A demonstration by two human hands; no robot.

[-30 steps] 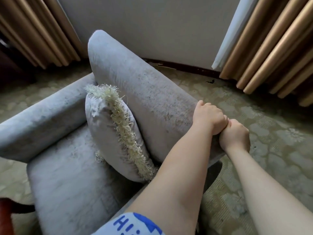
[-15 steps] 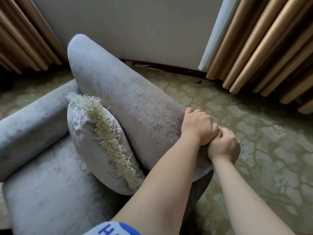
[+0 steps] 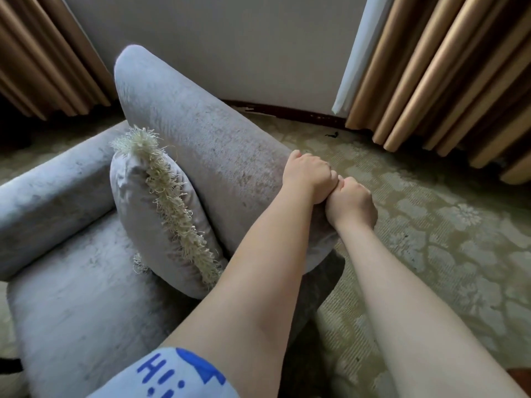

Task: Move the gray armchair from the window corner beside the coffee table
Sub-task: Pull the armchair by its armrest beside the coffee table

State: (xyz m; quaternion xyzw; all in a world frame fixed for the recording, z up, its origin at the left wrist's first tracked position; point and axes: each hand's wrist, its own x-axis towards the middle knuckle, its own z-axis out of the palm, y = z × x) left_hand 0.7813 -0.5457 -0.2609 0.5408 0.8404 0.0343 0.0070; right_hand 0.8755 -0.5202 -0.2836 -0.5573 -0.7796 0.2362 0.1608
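Armchair [image 3: 86,282] in gray stands on patterned carpet [image 3: 431,225] near the far wall [image 3: 230,38], a fringed cushion [image 3: 138,214] leaning against its backrest [image 3: 215,168]. At the backrest's right end, the left hand [image 3: 307,176] and right hand [image 3: 352,205] touch, fingers of both curled tight over its edge.

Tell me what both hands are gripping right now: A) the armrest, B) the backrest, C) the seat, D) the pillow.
B: the left hand and right hand curl side by side over the backrest edge, clear of the pillow.
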